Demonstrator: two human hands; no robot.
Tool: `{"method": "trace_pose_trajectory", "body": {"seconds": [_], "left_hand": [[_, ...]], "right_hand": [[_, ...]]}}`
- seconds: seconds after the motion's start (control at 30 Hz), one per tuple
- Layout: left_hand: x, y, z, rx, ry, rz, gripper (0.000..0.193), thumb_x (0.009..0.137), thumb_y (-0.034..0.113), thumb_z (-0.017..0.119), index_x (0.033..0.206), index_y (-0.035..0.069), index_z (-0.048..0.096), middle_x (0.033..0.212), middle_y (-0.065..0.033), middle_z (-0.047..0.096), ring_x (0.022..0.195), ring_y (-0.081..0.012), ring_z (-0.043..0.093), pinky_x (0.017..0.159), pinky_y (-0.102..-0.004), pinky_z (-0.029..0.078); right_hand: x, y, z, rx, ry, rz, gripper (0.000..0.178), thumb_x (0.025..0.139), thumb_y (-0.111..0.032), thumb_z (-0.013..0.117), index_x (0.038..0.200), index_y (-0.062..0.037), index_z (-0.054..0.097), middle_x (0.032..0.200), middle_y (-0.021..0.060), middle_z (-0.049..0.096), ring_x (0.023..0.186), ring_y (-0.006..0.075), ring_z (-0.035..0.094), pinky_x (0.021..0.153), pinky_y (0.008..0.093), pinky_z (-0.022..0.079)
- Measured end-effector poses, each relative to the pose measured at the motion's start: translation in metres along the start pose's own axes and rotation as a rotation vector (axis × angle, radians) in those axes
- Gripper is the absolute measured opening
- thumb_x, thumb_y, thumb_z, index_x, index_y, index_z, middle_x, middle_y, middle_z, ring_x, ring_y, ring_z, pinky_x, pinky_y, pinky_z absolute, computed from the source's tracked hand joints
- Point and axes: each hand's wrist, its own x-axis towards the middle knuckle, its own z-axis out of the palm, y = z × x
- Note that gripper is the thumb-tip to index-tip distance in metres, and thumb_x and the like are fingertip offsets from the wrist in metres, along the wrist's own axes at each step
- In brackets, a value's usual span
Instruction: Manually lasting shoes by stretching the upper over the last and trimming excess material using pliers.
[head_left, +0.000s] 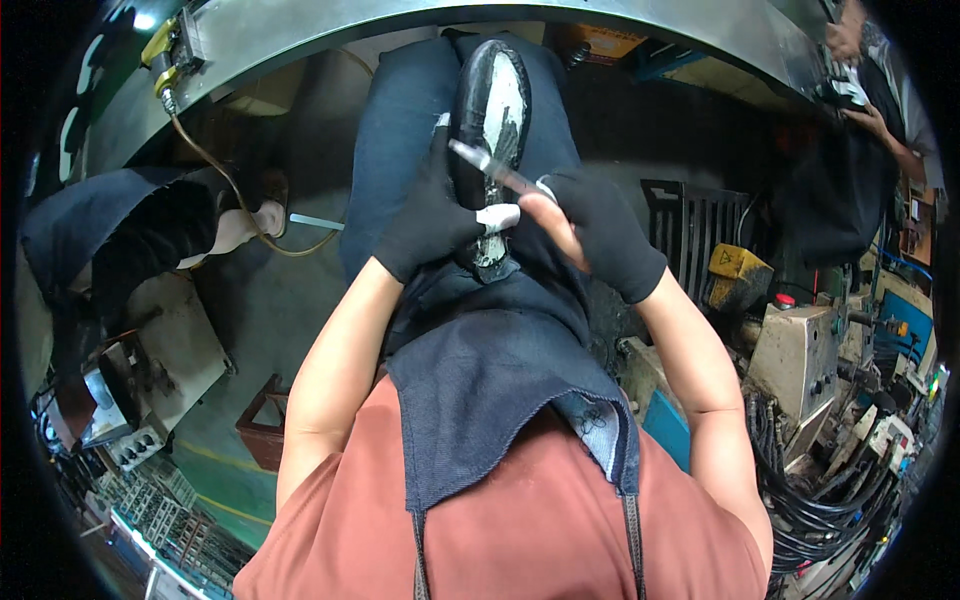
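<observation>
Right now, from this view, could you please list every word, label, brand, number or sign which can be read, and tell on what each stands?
No words or numbers can be read.
Yellow box: a triangle-shaped sign; its detail is too small.
Beige control box: any markings are too small.
Orange box under the bench: any print is too blurred.
Black shoe: no lettering visible.

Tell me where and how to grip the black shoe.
Probably best by the narrow near half, from the left: the black shoe lies sole up, wide end pointing away, and the right hand holds a slim tool over it from the right.
</observation>
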Motion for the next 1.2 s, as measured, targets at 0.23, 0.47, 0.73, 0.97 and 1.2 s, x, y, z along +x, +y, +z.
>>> {"method": "trace_pose_trajectory", "body": {"seconds": [0.23, 0.47, 0.73, 0.97, 1.2], "left_hand": [[-0.001, -0.018, 0.004, 0.016, 0.001, -0.005, 0.126, 0.062, 0.029, 0.088, 0.15, -0.001, 0.004, 0.147, -0.0244, 0.029, 0.137, -0.0333, 0.034, 0.111, -0.0406, 0.033], [0.001, -0.013, 0.005, -0.163, 0.051, 0.008, 0.123, 0.063, 0.024, 0.088, 0.15, 0.0, 0.004, 0.142, -0.0212, 0.037, 0.131, -0.0294, 0.041, 0.107, -0.0393, 0.038], [-0.013, -0.028, -0.01, -1.181, -0.255, -0.406, 0.063, 0.086, 0.024, 0.062, 0.136, -0.007, 0.04, 0.127, -0.0249, 0.055, 0.109, -0.0304, 0.062, 0.095, -0.0382, 0.052], [-0.024, -0.023, -0.007, -1.512, -0.249, -0.34, 0.093, 0.082, 0.049, 0.062, 0.144, -0.009, 0.024, 0.141, -0.0392, 0.031, 0.126, -0.0447, 0.047, 0.099, -0.0503, 0.049], [-0.023, -0.008, -0.008, -1.557, -0.313, -0.272, 0.096, 0.083, 0.059, 0.057, 0.144, -0.008, 0.025, 0.143, -0.0389, 0.029, 0.128, -0.042, 0.046, 0.102, -0.0469, 0.047]], "right_hand": [[0.008, 0.003, -0.005, 0.011, 0.007, 0.016, 0.039, 0.096, -0.037, 0.053, 0.083, -0.0017, 0.063, 0.073, 0.0191, 0.06, 0.066, 0.0364, 0.059, 0.06, 0.0408, 0.045], [-0.029, 0.047, 0.033, 0.591, 0.027, 0.873, 0.063, 0.097, -0.058, 0.044, 0.077, -0.0011, 0.063, 0.063, 0.0086, 0.062, 0.059, 0.015, 0.061, 0.057, 0.0307, 0.048], [-0.05, 0.03, 0.063, 0.71, 0.173, 1.027, 0.082, 0.09, -0.076, 0.03, 0.074, -0.003, 0.065, 0.067, 0.0073, 0.063, 0.067, 0.0158, 0.06, 0.07, 0.0268, 0.048], [-0.051, 0.036, 0.065, 0.743, 0.183, 0.989, 0.078, 0.091, -0.074, 0.032, 0.076, -0.0039, 0.064, 0.066, 0.0059, 0.062, 0.065, 0.0148, 0.058, 0.068, 0.0274, 0.048], [-0.047, 0.021, 0.056, 0.752, 0.202, 0.857, 0.065, 0.093, -0.064, 0.045, 0.079, -0.0037, 0.064, 0.068, 0.0042, 0.062, 0.065, 0.0128, 0.058, 0.068, 0.0261, 0.048]]}}
